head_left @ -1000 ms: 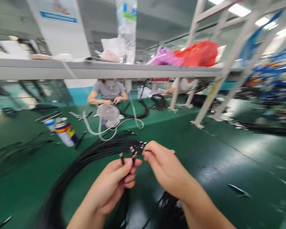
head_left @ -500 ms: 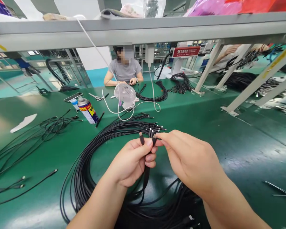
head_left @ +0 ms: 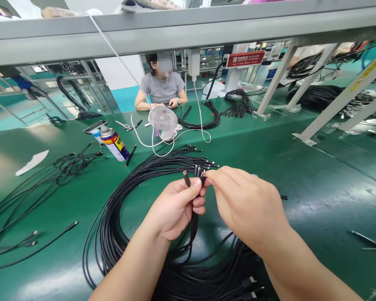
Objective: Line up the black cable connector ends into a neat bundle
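Observation:
My left hand (head_left: 181,205) is closed around the connector end of a black multi-headed charging cable (head_left: 194,230), thumb pressed on top. Several short plugs with metal tips stick up from its grip; one plug (head_left: 186,177) leans out to the left. At the plug (head_left: 203,179) beside the left thumb, my right hand (head_left: 244,200) makes a pinch with thumb and forefinger. What those fingertips hold is hidden. A small dark end (head_left: 283,197) shows past the right hand's far side. Below both hands lies a pile of black cables (head_left: 207,278).
A bundle of black cables (head_left: 113,209) curves around on the left, beside looser cables (head_left: 72,167). Ahead are a spray can (head_left: 115,144), a small white fan (head_left: 163,119) and a seated person (head_left: 162,88). Tweezers (head_left: 371,242) lie at right. A shelf beam (head_left: 188,37) crosses overhead.
The view has shifted slightly, so the shelf beam sits higher. Both hands keep nearly the same hold, and the small dark end now shows beyond my right hand.

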`<state>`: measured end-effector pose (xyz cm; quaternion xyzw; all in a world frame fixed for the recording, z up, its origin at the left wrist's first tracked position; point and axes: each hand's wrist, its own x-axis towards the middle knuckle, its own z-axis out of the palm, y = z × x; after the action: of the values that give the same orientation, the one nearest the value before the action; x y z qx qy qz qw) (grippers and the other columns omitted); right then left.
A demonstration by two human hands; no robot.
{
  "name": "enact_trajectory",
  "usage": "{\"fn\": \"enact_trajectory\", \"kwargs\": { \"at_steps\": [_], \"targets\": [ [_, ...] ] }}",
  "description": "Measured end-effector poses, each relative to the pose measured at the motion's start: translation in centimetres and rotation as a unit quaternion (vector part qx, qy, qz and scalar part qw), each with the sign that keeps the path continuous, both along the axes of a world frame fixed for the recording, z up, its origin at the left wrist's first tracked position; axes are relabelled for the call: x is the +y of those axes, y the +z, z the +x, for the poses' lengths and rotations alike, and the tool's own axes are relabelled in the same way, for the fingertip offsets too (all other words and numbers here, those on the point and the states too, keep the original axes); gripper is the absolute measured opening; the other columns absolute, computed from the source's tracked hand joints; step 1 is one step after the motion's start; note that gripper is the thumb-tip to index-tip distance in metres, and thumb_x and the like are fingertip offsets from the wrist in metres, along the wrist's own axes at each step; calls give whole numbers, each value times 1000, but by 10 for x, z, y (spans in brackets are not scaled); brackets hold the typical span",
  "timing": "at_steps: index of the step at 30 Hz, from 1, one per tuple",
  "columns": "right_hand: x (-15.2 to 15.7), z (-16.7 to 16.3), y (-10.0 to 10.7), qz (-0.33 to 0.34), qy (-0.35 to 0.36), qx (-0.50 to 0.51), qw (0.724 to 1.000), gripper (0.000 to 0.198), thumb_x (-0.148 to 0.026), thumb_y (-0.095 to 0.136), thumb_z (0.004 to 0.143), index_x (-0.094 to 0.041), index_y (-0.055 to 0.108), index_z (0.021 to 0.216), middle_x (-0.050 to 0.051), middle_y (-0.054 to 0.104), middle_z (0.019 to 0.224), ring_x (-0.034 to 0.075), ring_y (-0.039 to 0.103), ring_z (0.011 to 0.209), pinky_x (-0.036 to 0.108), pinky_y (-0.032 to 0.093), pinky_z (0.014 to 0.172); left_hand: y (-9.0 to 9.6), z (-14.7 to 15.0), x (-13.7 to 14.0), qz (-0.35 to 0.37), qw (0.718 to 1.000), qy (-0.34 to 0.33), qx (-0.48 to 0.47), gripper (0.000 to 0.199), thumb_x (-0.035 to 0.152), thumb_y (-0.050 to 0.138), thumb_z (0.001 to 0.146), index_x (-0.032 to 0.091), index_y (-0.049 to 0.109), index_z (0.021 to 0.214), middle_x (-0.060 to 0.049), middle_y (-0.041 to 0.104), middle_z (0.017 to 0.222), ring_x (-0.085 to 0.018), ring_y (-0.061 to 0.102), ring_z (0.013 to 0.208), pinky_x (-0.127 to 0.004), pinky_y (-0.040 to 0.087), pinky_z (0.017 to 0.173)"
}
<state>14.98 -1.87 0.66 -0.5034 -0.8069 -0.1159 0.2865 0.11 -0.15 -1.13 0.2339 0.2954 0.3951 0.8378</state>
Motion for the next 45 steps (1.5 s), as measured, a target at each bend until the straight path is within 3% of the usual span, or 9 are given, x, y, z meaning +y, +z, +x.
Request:
{"fn": "enact_trajectory", "kwargs": {
  "at_steps": [19, 45],
  "targets": [
    [0, 1, 0, 31, -5, -44, 999, 25, -10, 41, 91, -15, 65, 86, 2, 63, 71, 13, 56, 64, 26, 32, 58, -4, 2, 2, 4, 1000, 10, 23, 25, 26, 82, 67, 10, 64, 70, 0, 46, 66, -4, 37, 53, -16, 29, 47],
    [-4, 8, 1, -15, -23, -48, 998, 32, -5, 47, 83, -18, 71, 99, 0, 67, 76, 15, 59, 67, 27, 35, 58, -13, 4, 4, 21, 999, 6, 38, 16, 25, 77, 73, 11, 70, 75, -1, 45, 68, -5, 37, 55, -15, 32, 48]
  ]
}}
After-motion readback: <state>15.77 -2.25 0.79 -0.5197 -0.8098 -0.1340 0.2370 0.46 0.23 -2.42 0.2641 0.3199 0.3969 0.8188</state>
